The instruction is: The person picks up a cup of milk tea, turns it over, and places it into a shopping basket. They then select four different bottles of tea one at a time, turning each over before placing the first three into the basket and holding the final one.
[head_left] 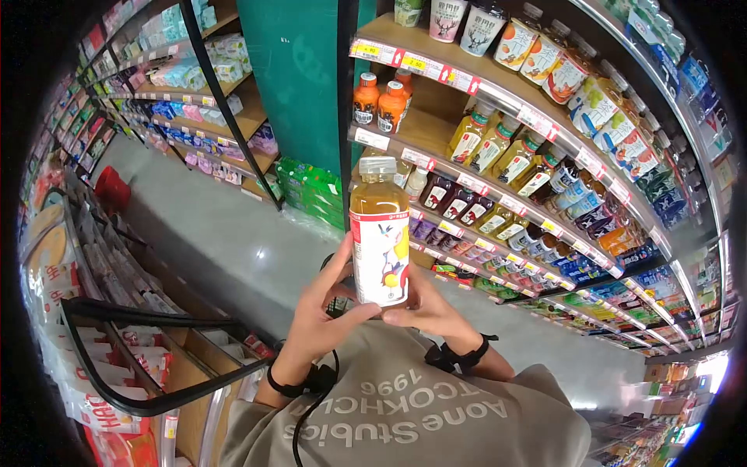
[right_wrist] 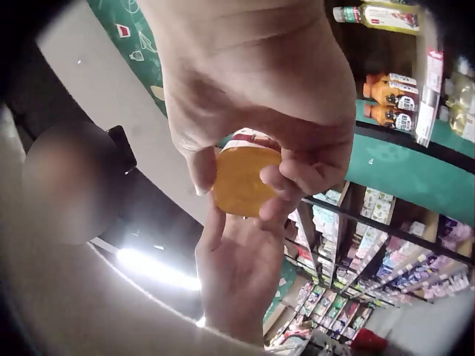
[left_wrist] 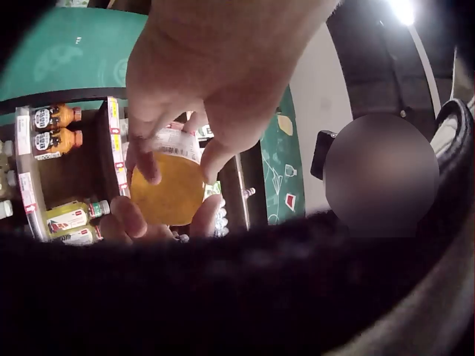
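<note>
A bottle of amber drink (head_left: pixel 381 257) stands upright before the chest, with a clear cap and a white label showing fruit and red trim. My left hand (head_left: pixel 323 303) grips its lower left side, thumb at the base of the label. From the other side my right hand (head_left: pixel 430 311) holds it low down, its thumb close to the left thumb. Both wrist views show the amber base (left_wrist: pixel 169 191) from below, with fingers of both hands curled about it. The far side of the bottle is hidden in the head view.
Drink shelves (head_left: pixel 498 101) run along the right, with orange bottles (head_left: pixel 391 107) and yellow bottles (head_left: pixel 471 136). A black basket handle (head_left: pixel 156 405) juts in at the left over packaged goods. Grey floor (head_left: pixel 226 226) lies between, beside a green pillar (head_left: pixel 292 78).
</note>
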The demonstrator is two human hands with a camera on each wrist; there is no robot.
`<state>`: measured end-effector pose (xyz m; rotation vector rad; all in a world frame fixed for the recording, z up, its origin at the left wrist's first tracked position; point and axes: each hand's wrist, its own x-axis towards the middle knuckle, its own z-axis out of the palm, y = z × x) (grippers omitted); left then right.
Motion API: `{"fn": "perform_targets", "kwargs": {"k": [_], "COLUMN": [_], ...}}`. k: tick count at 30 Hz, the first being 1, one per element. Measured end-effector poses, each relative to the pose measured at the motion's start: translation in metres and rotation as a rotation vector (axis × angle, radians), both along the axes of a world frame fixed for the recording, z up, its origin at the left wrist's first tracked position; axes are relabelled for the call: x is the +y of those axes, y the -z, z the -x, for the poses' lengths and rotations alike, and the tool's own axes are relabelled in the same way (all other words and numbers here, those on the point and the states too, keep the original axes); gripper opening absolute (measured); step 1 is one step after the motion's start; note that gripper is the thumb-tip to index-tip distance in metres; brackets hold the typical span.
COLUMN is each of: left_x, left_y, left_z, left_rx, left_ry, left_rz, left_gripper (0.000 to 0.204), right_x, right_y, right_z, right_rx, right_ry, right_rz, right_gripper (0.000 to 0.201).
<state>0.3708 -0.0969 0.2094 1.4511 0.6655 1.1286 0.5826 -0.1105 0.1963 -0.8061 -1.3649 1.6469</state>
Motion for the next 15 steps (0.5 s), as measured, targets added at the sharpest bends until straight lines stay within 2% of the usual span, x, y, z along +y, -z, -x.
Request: {"fn": "perform_targets", "kwargs": {"k": [2,5,8,11,15], "left_x": [0.002,0.001,0.000,-0.006,-0.009], "left_y": [0.003,0.007,0.010,0.010,0.003], "left_z": [0.001,-0.001,-0.005,-0.005,-0.003], "left_rx": [0.037,0.007,0.016,0.052,0.092], "left_ry": [-0.029,-0.055,-0.080,-0.107,-0.100], "left_rz": [-0.035,-0.057,-0.062,-0.079,-0.082], "left_gripper": [0.094,0.095,0.095,0.096,0.099], "right_x": [0.003,0.003,0.002,0.004,0.005], "right_y": [0.002,0.002,0.005,0.006,0.012], "right_z": [-0.005,-0.006,0.000,-0.005,-0.006], "right_rx": [-0.065,0.003,0.215,0.096,0.084], "right_ry": [-0.032,-0.063,-0.033,-0.037,-0.073], "right_rz": [-0.039,0.007,0.085,0.069,0.022], "right_gripper": [0.096,0.090,0.084,0.079,0.076]}}
